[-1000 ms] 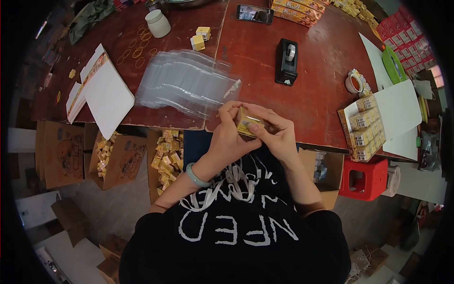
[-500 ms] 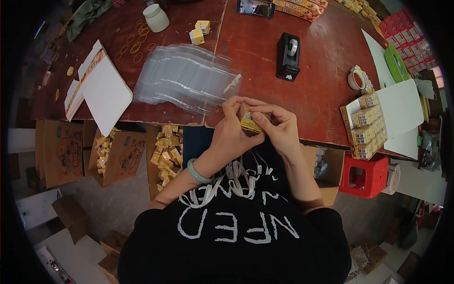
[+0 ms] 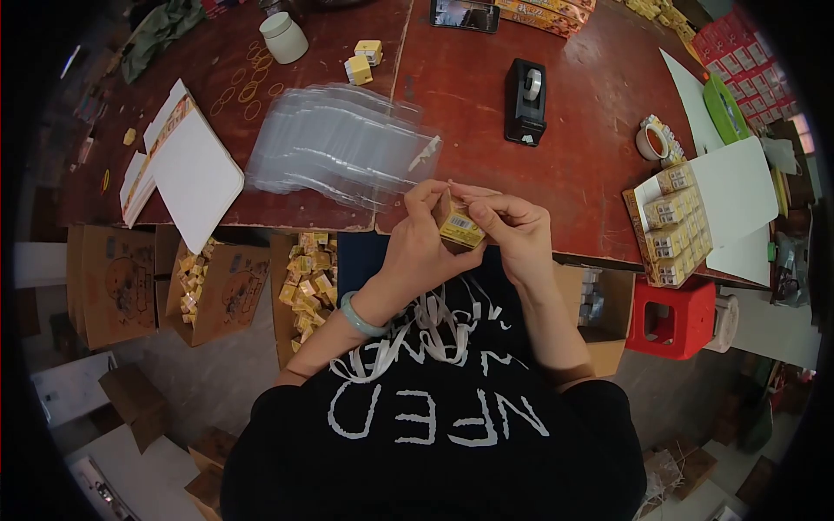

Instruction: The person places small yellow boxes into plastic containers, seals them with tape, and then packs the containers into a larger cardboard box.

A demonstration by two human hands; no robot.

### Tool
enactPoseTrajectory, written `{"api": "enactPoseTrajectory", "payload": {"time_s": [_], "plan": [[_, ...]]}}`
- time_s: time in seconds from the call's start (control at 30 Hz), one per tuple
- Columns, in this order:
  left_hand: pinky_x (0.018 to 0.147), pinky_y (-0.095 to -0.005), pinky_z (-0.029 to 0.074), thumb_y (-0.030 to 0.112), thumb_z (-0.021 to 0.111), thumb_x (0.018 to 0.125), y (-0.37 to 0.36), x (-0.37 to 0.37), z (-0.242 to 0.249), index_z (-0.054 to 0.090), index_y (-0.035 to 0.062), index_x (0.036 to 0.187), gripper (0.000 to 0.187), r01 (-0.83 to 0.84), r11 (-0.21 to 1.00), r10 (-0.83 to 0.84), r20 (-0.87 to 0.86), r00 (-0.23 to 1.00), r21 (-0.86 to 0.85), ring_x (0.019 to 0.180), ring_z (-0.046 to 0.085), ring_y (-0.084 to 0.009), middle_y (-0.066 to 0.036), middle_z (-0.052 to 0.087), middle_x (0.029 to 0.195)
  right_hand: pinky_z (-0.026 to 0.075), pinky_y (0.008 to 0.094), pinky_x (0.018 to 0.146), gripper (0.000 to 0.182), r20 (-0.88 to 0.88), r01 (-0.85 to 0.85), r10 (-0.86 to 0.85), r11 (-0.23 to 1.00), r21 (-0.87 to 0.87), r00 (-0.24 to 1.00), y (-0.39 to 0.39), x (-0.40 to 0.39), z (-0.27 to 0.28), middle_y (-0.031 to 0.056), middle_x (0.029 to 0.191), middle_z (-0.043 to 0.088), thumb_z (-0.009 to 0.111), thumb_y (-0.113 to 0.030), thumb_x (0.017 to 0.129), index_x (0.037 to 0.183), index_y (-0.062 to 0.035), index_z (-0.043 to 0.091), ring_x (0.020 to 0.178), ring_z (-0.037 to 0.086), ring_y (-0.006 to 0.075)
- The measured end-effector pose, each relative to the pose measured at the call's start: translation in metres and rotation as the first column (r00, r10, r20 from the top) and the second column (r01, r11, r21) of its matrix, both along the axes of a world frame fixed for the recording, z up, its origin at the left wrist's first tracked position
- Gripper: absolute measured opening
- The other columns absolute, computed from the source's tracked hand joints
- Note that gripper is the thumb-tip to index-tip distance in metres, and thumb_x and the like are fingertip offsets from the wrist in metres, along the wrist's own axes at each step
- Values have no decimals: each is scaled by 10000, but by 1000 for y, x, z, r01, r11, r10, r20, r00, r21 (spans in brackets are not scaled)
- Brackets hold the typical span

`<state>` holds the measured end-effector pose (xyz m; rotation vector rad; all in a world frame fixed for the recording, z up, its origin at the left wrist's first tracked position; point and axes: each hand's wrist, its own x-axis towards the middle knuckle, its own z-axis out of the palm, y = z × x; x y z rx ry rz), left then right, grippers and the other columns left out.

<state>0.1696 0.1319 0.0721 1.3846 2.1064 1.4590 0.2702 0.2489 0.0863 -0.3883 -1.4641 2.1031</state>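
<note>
A small yellow box [image 3: 460, 228] with a barcode on one face is held between my hands, just off the table's front edge. My left hand [image 3: 419, 243] closes around its left side and underside. The thumb and fingers of my right hand [image 3: 518, 227] press on its right upper part. Fingers cover much of the box, so its top end is partly hidden. Just beyond my left hand lies a fanned stack of clear plastic sleeves [image 3: 330, 143].
On the red table [image 3: 452, 104] are a black tape dispenser [image 3: 526, 104], a white jar [image 3: 284, 38], rubber bands [image 3: 250, 90] and flat white cartons [image 3: 195, 178]. A display box of small yellow boxes [image 3: 673, 226] sits at right, above a red stool [image 3: 667, 319]. Cardboard boxes [image 3: 221, 286] stand below.
The small box has tilted slightly in my hands, so the barcode face now shows. My right thumb has moved off its front toward the right.
</note>
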Motion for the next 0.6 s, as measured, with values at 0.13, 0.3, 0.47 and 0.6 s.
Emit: {"api": "enactPoseTrajectory", "payload": {"time_s": [0.13,0.3,0.47,0.6], "plan": [[834,-347,538,133,861,693,1,3,3,230,-12,1274,871,-12,1000,12,53,999,8,980,663,-272,-191,605,1112,509,368,977,133,-26,13,-12,999,46,1000,-1,-1,-2,217,1166,673,669,-15,905,1009,52,717,1129,629,272],[857,-348,528,113,854,688,1,6,5,227,-18,1275,869,-36,999,37,78,996,-10,996,655,-270,-188,599,1124,476,371,1017,134,-33,0,4,993,119,999,-1,0,-4,200,1182,671,658,-5,912,1019,49,718,1172,604,267],[792,-378,541,164,833,700,5,7,3,259,-11,1254,817,-62,996,56,98,994,62,940,669,-322,-200,602,1063,475,365,1017,173,-74,-42,59,977,209,996,1,1,-6,203,1244,641,640,-9,928,1082,44,699,1213,576,254],[763,-400,547,202,821,710,9,3,11,274,-4,1244,792,-54,999,53,195,979,3,917,675,-359,-209,603,1021,499,359,1002,191,-20,-114,114,993,-12,993,9,3,0,216,1275,619,639,-4,926,1104,56,675,1190,592,255]]}}
